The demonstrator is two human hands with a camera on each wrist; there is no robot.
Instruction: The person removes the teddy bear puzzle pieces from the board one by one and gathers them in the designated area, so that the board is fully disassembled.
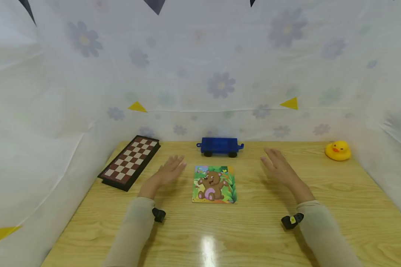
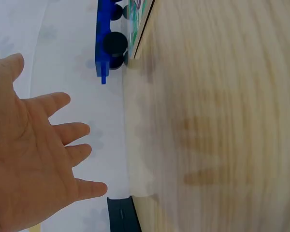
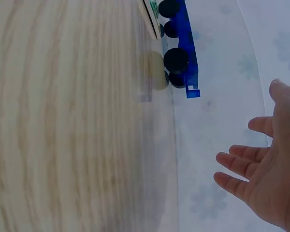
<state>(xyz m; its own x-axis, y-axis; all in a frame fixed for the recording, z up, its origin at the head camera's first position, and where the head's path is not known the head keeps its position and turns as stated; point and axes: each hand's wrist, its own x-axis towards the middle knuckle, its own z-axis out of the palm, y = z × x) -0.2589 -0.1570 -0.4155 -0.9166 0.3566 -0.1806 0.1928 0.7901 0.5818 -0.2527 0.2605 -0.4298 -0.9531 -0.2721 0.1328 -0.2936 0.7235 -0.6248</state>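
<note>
Both hands are raised over the table with fingers extended and nothing in them. My left hand (image 1: 168, 171) is between a folded checkered game board (image 1: 131, 159) and a square bear picture puzzle (image 1: 214, 184). To the right of the picture, my right hand (image 1: 280, 167) hovers with its fingers spread apart. Behind the picture stands a blue toy wagon (image 1: 219, 146) on black wheels, a hook at one end and a ring at the other. In the left wrist view the palm of the left hand (image 2: 34, 150) shows, well apart from the wagon (image 2: 104, 38).
A yellow rubber duck (image 1: 338, 151) sits at the table's far right corner. White flowered cloth (image 1: 187, 74) encloses the wooden table (image 1: 254, 237) at the back and sides, with yellow triangles (image 1: 290, 104) on it. Each wrist wears a small black camera (image 1: 158, 215).
</note>
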